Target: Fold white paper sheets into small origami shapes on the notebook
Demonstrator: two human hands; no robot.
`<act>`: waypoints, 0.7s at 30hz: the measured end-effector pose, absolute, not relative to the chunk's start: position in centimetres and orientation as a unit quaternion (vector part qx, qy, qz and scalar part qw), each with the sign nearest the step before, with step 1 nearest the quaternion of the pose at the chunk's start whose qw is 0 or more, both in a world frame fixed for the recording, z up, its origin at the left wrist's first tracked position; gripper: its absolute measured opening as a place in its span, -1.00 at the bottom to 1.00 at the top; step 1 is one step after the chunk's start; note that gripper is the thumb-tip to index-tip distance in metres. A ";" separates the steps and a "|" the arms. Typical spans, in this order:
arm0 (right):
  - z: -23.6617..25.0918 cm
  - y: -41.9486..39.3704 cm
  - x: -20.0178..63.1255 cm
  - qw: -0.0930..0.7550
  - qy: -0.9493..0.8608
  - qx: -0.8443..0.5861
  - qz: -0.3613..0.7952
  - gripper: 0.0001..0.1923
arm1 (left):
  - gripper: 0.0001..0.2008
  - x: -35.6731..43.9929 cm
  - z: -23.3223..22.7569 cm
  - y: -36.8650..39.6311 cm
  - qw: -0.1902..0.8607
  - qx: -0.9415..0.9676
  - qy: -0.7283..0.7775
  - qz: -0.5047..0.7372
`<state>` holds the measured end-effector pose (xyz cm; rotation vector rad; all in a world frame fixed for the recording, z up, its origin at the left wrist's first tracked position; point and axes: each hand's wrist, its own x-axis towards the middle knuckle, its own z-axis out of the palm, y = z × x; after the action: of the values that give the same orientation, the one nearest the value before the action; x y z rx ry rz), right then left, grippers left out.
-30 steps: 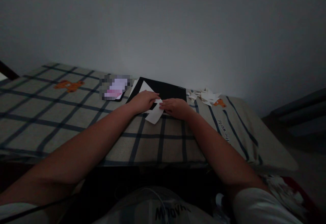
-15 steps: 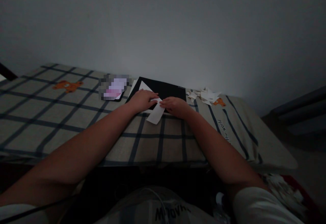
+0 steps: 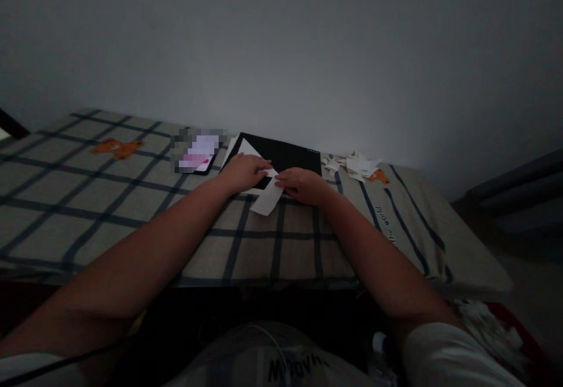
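A white strip of paper (image 3: 266, 199) lies bent over a black flat board or folder (image 3: 281, 150), its lower end hanging past the near edge. My left hand (image 3: 247, 172) rests on the paper from the left, its fingers pointing right; a white paper corner sticks out above it. From the right, my right hand (image 3: 301, 185) pinches the paper's edge between thumb and fingers. The two hands' fingertips are close together but apart. Some white sheet edge shows under the black board along its left and near sides.
A phone (image 3: 203, 155) with a lit, blurred screen lies left of the board. Several folded white paper pieces (image 3: 358, 165) are heaped to the right. A checked cloth (image 3: 127, 199) covers the table against a grey wall (image 3: 281, 53). Below right stands a clear bottle (image 3: 380, 357).
The hanging end of the paper strip has shifted slightly left. My left hand has moved a little left, its fingers lifting slightly; my right hand is nearly still.
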<state>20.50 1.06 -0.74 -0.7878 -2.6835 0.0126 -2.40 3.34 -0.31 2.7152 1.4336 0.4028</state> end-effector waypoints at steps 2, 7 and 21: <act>-0.9 1.1 20.3 0.165 -0.946 -0.279 0.000 -0.64 | -0.63 -2.5 -0.3 3.3 0.014 0.876 0.466 0.126; -0.8 1.1 20.3 0.144 -0.949 -0.280 -0.007 -0.64 | -0.64 -2.3 -0.6 3.1 -0.014 0.881 0.455 0.130; 0.4 0.1 20.3 0.098 -0.947 -0.306 -0.007 -0.67 | -0.65 -2.0 -0.5 3.0 0.006 0.868 0.468 0.166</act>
<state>20.34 0.05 0.44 -0.9066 -2.8020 -0.0200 -1.97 3.00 -0.46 2.7175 1.4638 0.5186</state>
